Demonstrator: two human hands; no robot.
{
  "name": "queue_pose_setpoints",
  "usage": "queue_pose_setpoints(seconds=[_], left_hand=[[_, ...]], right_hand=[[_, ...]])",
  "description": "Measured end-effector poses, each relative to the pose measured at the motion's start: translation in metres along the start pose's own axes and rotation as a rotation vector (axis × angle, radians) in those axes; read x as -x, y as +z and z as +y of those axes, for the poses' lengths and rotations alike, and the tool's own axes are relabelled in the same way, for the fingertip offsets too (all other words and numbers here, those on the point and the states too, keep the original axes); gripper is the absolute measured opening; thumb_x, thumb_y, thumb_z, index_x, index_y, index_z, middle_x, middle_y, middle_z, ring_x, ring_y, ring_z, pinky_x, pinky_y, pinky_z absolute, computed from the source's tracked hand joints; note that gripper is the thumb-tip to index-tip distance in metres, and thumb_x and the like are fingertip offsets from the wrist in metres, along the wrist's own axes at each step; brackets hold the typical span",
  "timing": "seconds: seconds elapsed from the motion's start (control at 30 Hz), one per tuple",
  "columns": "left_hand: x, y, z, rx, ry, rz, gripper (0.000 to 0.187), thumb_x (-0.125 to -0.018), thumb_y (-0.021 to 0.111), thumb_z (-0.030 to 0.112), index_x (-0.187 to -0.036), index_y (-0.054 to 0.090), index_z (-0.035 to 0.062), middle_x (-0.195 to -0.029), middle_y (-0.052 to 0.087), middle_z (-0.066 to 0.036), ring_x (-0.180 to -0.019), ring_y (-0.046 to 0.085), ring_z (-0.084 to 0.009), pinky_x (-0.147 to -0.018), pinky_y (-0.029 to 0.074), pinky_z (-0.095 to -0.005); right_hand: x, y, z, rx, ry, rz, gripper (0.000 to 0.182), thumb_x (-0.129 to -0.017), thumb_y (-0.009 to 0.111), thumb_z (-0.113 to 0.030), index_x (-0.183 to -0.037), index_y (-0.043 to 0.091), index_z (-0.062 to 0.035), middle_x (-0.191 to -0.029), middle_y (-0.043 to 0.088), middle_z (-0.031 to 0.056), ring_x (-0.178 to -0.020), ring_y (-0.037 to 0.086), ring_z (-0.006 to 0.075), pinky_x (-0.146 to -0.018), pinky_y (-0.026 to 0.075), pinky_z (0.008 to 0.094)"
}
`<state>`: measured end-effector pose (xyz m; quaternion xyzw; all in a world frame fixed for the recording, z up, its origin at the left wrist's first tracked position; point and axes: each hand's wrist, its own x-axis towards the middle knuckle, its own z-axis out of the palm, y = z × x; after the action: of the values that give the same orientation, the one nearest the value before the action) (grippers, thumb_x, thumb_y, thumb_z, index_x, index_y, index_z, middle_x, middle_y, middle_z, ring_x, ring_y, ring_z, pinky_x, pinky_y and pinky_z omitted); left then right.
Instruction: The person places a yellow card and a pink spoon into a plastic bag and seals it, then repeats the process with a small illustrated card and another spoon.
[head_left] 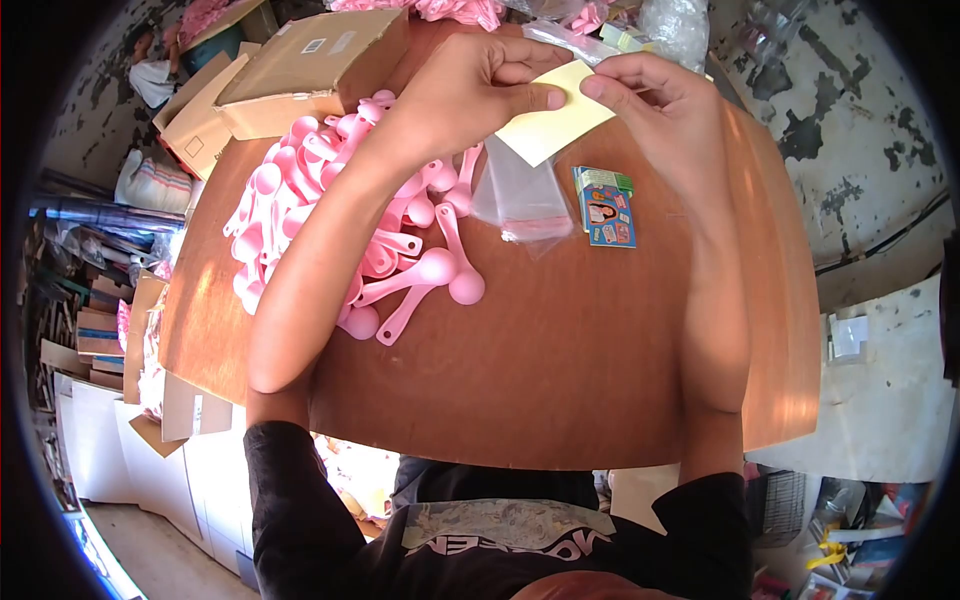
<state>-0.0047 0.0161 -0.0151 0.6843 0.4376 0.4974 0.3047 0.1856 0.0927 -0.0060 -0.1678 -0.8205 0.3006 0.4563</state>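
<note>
A pale yellow sheet of paper (550,120) is held up over the far part of the table. My left hand (465,90) pinches its left side, thumb on top. On the paper's upper right corner, the thumb and fingers of my right hand (668,110) are closed. Below the paper lie clear plastic bags (522,195) in a stack. To their right sits a small pile of printed cards (605,210), blue and green with a picture of a person. A big heap of pink plastic scoops (290,190) spreads under and beside my left forearm.
The brown wooden table (540,370) has a curved look in this view. A cardboard box (315,70) stands at its far left. Pink items (450,10) and bubble wrap (672,30) lie along the far edge. Another person (152,75) is at the upper left.
</note>
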Motion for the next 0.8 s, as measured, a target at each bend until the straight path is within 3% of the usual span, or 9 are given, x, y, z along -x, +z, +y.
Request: queue_pose_setpoints(seconds=[0.07,0.17,0.4,0.47,0.6,0.67,0.8], left_hand=[[0.001,0.000,-0.001,0.013,-0.007,0.021,0.039,-0.089,0.066,0.010,-0.123,0.057,-0.0050,-0.097,0.071,-0.009,-0.085,0.063,-0.0064,-0.074,0.052,-0.0212],[0.003,0.005,0.003,0.014,0.004,0.020,0.036,-0.089,0.066,0.012,-0.121,0.059,-0.0046,-0.097,0.071,-0.009,-0.086,0.064,-0.0071,-0.074,0.052,-0.0209],[0.007,0.014,0.010,-0.016,0.054,0.128,0.028,-0.091,0.064,0.013,-0.114,0.064,-0.0035,-0.091,0.071,-0.008,-0.078,0.065,-0.0073,-0.067,0.053,-0.0213],[0.006,0.015,0.012,-0.012,0.063,0.143,0.027,-0.092,0.063,0.014,-0.113,0.065,-0.0031,-0.089,0.071,-0.007,-0.077,0.065,-0.0074,-0.066,0.053,-0.0214],[0.008,0.020,0.013,0.041,0.046,0.186,0.023,-0.092,0.062,0.014,-0.108,0.068,-0.0012,-0.087,0.070,-0.006,-0.073,0.063,-0.0072,-0.064,0.052,-0.0220],[0.007,0.022,0.011,0.061,0.039,0.196,0.021,-0.091,0.063,0.014,-0.105,0.070,-0.0004,-0.085,0.070,-0.006,-0.070,0.062,-0.0069,-0.062,0.051,-0.0230],[0.004,0.026,-0.002,0.030,0.132,0.147,0.023,-0.093,0.061,0.012,-0.110,0.067,-0.0020,-0.093,0.070,-0.007,-0.079,0.064,-0.0089,-0.069,0.053,-0.0222]], right_hand=[[0.000,0.002,0.002,0.021,-0.108,-0.022,0.013,-0.081,0.073,-0.011,-0.089,0.069,-0.0009,-0.078,0.069,0.0038,-0.071,0.062,0.0081,-0.064,0.048,0.0223],[0.000,0.006,-0.003,-0.001,-0.073,0.093,0.013,-0.081,0.073,-0.011,-0.090,0.070,-0.0010,-0.079,0.068,0.0032,-0.073,0.062,0.0087,-0.065,0.049,0.0228],[0.004,0.002,-0.010,0.040,-0.056,0.057,0.013,-0.082,0.072,-0.011,-0.091,0.070,-0.0009,-0.079,0.068,0.0030,-0.075,0.062,0.0097,-0.068,0.049,0.0240],[0.003,-0.001,-0.010,0.145,-0.156,-0.047,0.013,-0.084,0.069,-0.006,-0.096,0.070,0.0001,-0.100,0.065,0.0058,-0.093,0.061,0.0118,-0.080,0.049,0.0254],[0.001,-0.005,0.002,0.045,-0.213,-0.086,0.013,-0.083,0.068,-0.010,-0.093,0.071,-0.0013,-0.090,0.067,0.0064,-0.081,0.061,0.0114,-0.072,0.049,0.0266],[0.003,-0.009,-0.004,0.084,0.004,-0.354,0.015,-0.086,0.067,-0.008,-0.098,0.070,0.0003,-0.106,0.064,0.0080,-0.099,0.060,0.0142,-0.087,0.049,0.0301],[0.007,-0.008,-0.015,-0.004,0.245,-0.484,0.018,-0.087,0.066,-0.009,-0.101,0.068,0.0022,-0.106,0.064,0.0080,-0.099,0.060,0.0138,-0.088,0.050,0.0301]])
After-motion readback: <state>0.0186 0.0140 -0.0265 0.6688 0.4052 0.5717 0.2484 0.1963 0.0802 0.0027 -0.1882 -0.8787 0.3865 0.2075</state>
